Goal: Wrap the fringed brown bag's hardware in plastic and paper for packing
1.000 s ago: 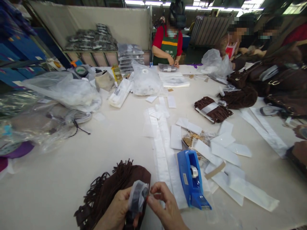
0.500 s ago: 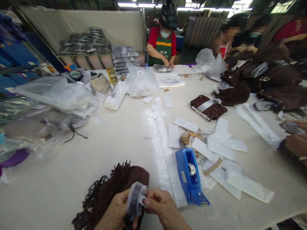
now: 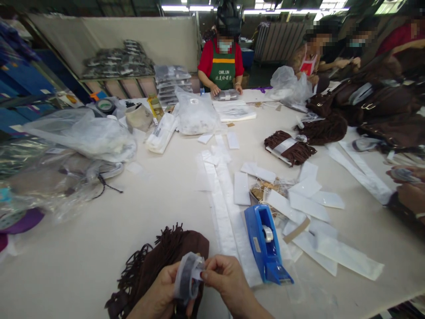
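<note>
Near the bottom centre, my left hand [image 3: 162, 283] is closed around a round, ring-like piece wrapped in translucent white film [image 3: 184, 275], with something dark inside and a dark strap below it. My right hand [image 3: 226, 281] pinches the loose white edge of that wrapping with thumb and forefinger. Beneath the hands lies a dark brown fringed bag [image 3: 194, 241], its fringe spread to the left and its lower part hidden by my left hand. A blue tape dispenser [image 3: 260, 243] with a roll in it stands just to the right of my right hand.
White paper strips [image 3: 226, 208] run up the table's middle. Loose white cards [image 3: 308, 206] surround a small container of strings. A brown fringed bundle [image 3: 290, 148] sits beyond. Plastic bags [image 3: 86, 137] fill the left; brown bags [image 3: 372, 102] pile at right. Co-workers [image 3: 222, 66] work around the table.
My right hand has shifted slightly to the right and up, still pinching the wrapping's edge. The co-worker opposite now has hands apart on a packed item. The view has shifted slightly.
</note>
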The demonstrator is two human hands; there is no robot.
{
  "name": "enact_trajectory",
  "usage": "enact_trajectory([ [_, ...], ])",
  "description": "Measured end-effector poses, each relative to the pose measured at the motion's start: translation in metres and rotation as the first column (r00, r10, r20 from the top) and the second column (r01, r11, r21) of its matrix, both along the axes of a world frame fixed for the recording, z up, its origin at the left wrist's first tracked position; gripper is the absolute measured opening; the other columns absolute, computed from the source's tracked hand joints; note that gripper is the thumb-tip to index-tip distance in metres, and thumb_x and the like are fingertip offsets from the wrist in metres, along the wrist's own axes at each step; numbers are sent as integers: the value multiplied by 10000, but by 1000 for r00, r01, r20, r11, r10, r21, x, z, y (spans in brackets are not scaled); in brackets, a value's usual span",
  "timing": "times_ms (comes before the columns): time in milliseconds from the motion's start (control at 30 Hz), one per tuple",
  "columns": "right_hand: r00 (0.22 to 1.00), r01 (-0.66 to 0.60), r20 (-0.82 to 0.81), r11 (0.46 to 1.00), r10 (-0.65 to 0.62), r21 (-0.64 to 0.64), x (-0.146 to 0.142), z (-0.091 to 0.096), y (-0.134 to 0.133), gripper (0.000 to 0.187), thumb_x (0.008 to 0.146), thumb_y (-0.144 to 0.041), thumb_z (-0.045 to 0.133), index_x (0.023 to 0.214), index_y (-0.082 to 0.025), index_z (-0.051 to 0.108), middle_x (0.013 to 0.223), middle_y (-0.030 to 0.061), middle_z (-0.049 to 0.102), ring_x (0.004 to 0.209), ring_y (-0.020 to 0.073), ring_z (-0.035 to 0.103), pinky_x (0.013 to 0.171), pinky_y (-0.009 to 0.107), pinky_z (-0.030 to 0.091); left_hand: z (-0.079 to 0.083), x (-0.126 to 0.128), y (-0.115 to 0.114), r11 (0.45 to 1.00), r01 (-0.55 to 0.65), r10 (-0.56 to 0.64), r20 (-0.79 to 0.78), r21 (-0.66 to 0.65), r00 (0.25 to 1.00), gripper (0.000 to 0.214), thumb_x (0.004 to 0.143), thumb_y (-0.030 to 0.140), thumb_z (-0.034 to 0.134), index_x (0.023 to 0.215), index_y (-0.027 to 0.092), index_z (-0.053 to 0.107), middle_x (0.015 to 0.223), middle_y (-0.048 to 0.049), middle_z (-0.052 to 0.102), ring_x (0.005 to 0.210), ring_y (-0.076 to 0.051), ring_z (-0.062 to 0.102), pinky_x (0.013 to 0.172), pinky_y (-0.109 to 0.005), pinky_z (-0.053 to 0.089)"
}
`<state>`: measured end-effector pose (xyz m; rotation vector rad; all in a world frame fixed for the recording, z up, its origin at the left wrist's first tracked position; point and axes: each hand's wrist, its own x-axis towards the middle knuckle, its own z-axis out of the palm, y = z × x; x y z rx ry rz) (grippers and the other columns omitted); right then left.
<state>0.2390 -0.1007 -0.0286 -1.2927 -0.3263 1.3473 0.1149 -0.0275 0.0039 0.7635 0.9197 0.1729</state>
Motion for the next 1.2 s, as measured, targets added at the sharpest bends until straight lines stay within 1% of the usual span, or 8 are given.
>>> enact_trajectory([
  [100, 969, -91, 228, 996, 93, -19, -2, -1, -4, 210, 640, -317, 570, 527, -174, 466, 595, 10, 544, 592, 130, 461, 580, 248, 344, -4, -1, -1, 1000, -2, 1, 8, 12, 1000, 460, 573, 323, 774, 979, 150, 644, 582, 14, 493, 448, -73, 369, 403, -185, 344],
  [200, 852, -167, 498, 985, 165, -41, -5, -3, -9, 222, 736, -334, 458, 575, -181, 444, 589, 6, 506, 576, 126, 453, 552, 240, 324, -5, 1, -1, 1000, -12, 12, 10, 14, 1000, 444, 568, 335, 779, 950, 146, 653, 607, 10, 487, 469, -72, 363, 407, -182, 341],
  [433, 604, -216, 794, 974, 78, 68, -7, -7, -11, 202, 815, -229, 366, 622, -188, 404, 580, -13, 464, 528, 97, 447, 494, 203, 303, 0, 9, 0, 998, -55, 55, 11, 21, 998, 488, 559, 401, 779, 960, 154, 649, 689, -5, 518, 482, -68, 363, 432, -195, 350],
  [567, 632, -237, 768, 969, 98, 71, -3, -4, -7, 189, 802, -224, 375, 616, -194, 380, 580, -10, 466, 536, 103, 458, 501, 202, 321, 3, 11, -2, 1000, -4, 6, -54, 22, 999, 582, 572, 457, 760, 1035, 135, 614, 643, -24, 551, 493, -93, 424, 474, -208, 352],
  [667, 693, -250, 709, 966, 132, 65, 1, -1, -6, 156, 780, -231, 383, 630, -191, 406, 610, 6, 495, 564, 117, 478, 523, 217, 339, 3, 13, -4, 997, 57, -53, -87, 44, 995, 560, 555, 480, 759, 939, 92, 636, 570, -19, 527, 464, -90, 412, 458, -207, 328],
  [833, 815, -284, 512, 957, 270, -52, 6, 0, -6, 157, 751, -265, 445, 622, -180, 471, 645, 33, 561, 625, 148, 523, 591, 251, 380, -5, 14, -6, 996, 35, -23, -137, 88, 990, 372, 529, 327, 775, 790, 115, 616, 552, 30, 465, 468, -83, 366, 430, -205, 325],
  [1033, 818, -202, 537, 977, 208, -70, 5, 2, -7, 142, 757, -230, 447, 635, -182, 499, 719, 37, 574, 696, 153, 532, 651, 259, 385, -17, 15, -10, 984, -41, 62, -111, 176, 992, 247, 610, 300, 700, 737, 168, 534, 542, 48, 469, 452, -79, 366, 431, -197, 294],
  [1200, 852, -192, 472, 974, 226, -121, 7, 3, -7, 121, 719, -212, 488, 602, -182, 499, 695, 22, 563, 685, 147, 521, 641, 253, 367, -10, 20, -10, 987, -54, 75, -137, 152, 988, 326, 567, 346, 744, 710, 154, 523, 541, 50, 469, 469, -70, 360, 430, -180, 290],
])
